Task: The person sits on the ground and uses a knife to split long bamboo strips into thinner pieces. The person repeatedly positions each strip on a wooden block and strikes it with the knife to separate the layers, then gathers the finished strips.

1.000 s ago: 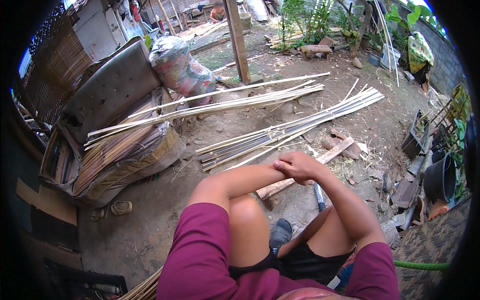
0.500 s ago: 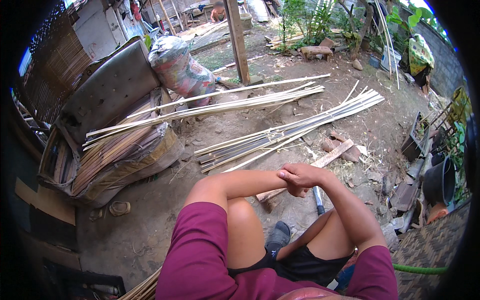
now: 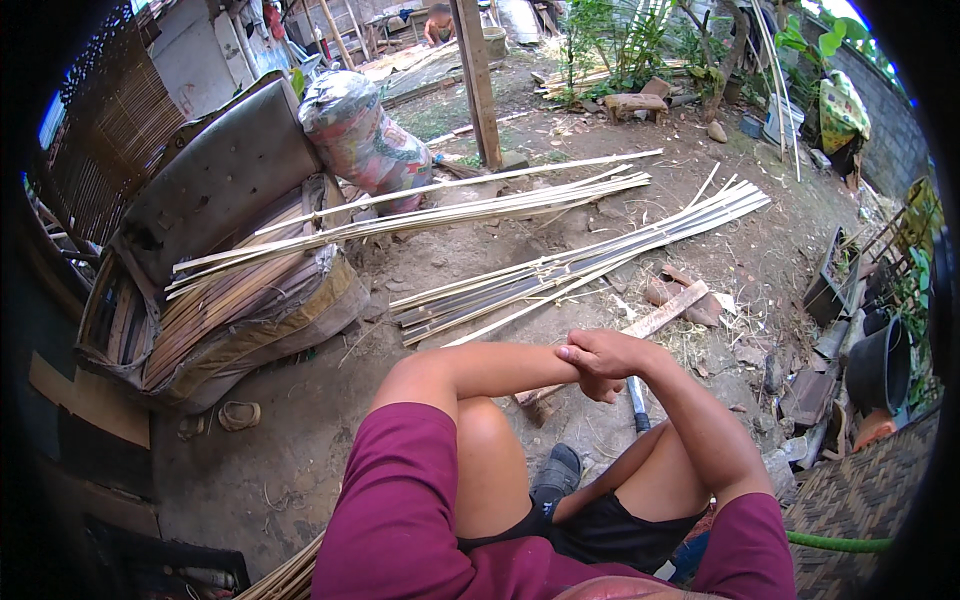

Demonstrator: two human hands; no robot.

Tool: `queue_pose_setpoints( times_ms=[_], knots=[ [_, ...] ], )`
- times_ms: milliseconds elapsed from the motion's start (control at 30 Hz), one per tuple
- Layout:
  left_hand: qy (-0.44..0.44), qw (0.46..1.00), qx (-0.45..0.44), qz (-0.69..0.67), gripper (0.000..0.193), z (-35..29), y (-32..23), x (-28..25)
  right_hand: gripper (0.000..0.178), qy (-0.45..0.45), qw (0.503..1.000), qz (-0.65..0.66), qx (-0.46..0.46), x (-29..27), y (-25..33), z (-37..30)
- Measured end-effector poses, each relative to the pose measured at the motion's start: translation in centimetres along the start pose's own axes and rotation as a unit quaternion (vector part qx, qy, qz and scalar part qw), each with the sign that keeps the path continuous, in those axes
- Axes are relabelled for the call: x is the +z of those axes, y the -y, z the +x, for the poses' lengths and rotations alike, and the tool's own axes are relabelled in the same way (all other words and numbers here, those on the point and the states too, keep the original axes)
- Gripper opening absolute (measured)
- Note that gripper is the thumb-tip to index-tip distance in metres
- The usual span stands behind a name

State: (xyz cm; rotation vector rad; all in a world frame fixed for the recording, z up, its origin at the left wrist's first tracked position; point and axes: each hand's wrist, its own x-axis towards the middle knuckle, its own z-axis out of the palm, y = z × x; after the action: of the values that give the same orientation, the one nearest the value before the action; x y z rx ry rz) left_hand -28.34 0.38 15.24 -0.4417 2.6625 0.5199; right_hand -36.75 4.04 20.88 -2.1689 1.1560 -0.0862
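My right hand [image 3: 612,350] is wrapped around my left wrist in front of my knees. Below it, my left hand [image 3: 600,389] hangs with its fingers curled, partly hidden, and nothing shows in it. Just right of my hands, a long tool with a pale metal part and a dark handle [image 3: 637,405] points down beside my leg; its kind is unclear. A wooden beam [image 3: 665,309] lies on the ground beyond and passes under my hands. Farther out lies a fan of split bamboo strips [image 3: 580,265]. More pale strips [image 3: 430,216] rest across a worn sofa [image 3: 225,165].
A stuffed sack [image 3: 365,135] leans by the sofa, near a wooden post [image 3: 476,85]. Black pots [image 3: 880,365] and rubble line the right side. A sandal [image 3: 239,416] lies at left. Another person [image 3: 438,25] is far off at the back.
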Motion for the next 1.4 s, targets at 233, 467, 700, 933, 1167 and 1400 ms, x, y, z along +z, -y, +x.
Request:
queue_pose_setpoints(
  times_ms=[233, 467, 700, 933, 1167, 1400],
  knots=[
    [0.002, 1.000, 0.010, 0.001, 0.040, -0.6, 0.0, 0.5, 0.063, -0.007, 1.000, 0.002, -0.008, -0.8, 2.3, -0.9],
    [-0.002, 1.000, 0.028, 0.002, 0.040, -0.8, -0.6, 0.4, 0.065, 0.002, 0.999, 0.047, 0.002, 0.0, 1.7, -0.7],
    [-0.004, 0.999, 0.049, 0.006, 0.040, -0.8, -1.4, 0.2, 0.069, 0.000, 1.000, 0.002, 0.010, 0.2, 1.8, -0.5],
    [-0.004, 0.997, 0.073, 0.002, 0.040, -0.9, -2.2, 0.4, 0.069, 0.010, 1.000, 0.011, 0.021, 0.6, 1.9, -0.2],
    [-0.016, 0.995, 0.096, 0.009, 0.041, -0.8, -3.2, 0.0, 0.059, 0.016, 1.000, 0.025, 0.008, -0.3, 2.5, -0.9],
    [-0.019, 0.996, 0.091, 0.014, 0.041, -1.4, -1.7, -0.1, 0.060, 0.043, 0.998, 0.026, 0.033, -0.2, 2.1, -0.6]
  ],
)
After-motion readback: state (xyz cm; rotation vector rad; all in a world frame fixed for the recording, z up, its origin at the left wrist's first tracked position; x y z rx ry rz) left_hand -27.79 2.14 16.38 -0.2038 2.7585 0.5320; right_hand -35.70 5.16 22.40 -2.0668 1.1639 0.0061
